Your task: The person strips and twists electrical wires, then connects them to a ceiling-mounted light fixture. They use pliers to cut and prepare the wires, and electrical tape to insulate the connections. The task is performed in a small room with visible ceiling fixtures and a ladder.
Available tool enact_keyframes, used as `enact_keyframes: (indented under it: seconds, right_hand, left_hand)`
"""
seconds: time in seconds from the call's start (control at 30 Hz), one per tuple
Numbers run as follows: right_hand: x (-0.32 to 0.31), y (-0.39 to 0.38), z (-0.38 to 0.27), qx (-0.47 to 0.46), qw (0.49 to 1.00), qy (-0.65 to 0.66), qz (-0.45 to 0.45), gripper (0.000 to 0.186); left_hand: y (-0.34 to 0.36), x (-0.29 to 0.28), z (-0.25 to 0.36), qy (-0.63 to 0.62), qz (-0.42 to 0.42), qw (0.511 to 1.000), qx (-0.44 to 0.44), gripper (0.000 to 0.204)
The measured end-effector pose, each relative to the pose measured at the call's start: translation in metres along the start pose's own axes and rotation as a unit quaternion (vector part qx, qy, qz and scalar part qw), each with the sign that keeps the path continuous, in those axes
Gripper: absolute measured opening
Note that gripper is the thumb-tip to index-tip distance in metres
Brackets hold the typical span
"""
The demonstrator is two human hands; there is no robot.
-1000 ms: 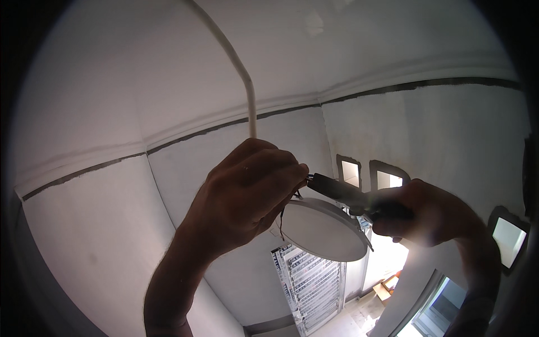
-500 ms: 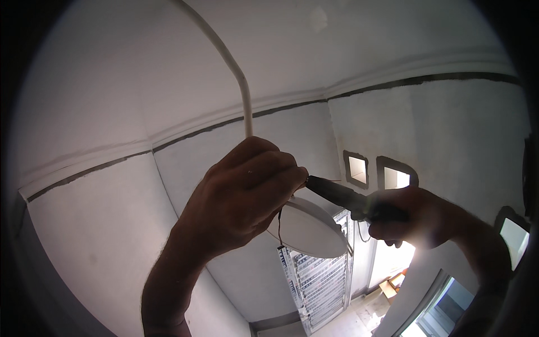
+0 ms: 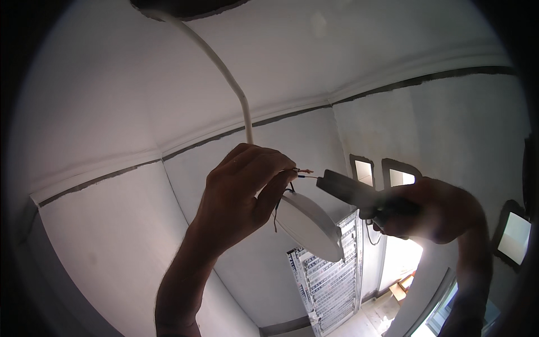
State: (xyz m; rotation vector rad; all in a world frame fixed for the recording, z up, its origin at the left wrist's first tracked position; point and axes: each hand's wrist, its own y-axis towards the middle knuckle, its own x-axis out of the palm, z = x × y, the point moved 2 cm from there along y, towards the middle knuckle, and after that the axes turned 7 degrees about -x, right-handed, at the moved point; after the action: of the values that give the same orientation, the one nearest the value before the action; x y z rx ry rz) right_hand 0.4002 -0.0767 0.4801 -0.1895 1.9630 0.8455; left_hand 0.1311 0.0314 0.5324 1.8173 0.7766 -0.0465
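"How far along are the wires (image 3: 306, 171)?"
"Just above the round white disc (image 3: 309, 227), pinched in your left hand (image 3: 241, 191), ends bared; whether joined, I can't tell. Your right hand (image 3: 429, 210) clasps the dark tool (image 3: 348, 188), right of the disc."
"What's undone?"
"The ceiling opening (image 3: 191, 7), above the disc, stands uncovered."

free: right of conduit (image 3: 224, 73), above tool (image 3: 347, 189) | blocked: thin wire (image 3: 307, 177), left hand (image 3: 238, 185) to tool; white disc (image 3: 309, 227) beneath
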Motion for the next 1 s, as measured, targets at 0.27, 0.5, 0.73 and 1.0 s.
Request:
enact_keyframes:
  seconds: [0.27,0.5,0.73,1.0]
  right_hand:
    - [0.037,0.025,0.005,-0.070,0.916,0.293,0.265,0.023]
    - [0.052,0.057,0.010,-0.046,0.886,0.317,0.336,0.035]
    - [0.082,0.060,0.012,-0.108,0.858,0.405,0.297,0.035]
    - [0.097,0.080,0.010,-0.160,0.855,0.391,0.302,0.032]
  left_hand:
    - [-0.011,0.003,-0.007,-0.326,0.122,0.901,-0.261,0.015]
    - [-0.023,0.001,-0.017,-0.385,0.107,0.888,-0.227,0.013]
    - [-0.034,-0.015,-0.024,-0.365,0.071,0.904,-0.209,0.013]
    - [-0.042,-0.019,-0.019,-0.433,0.049,0.894,-0.108,0.035]
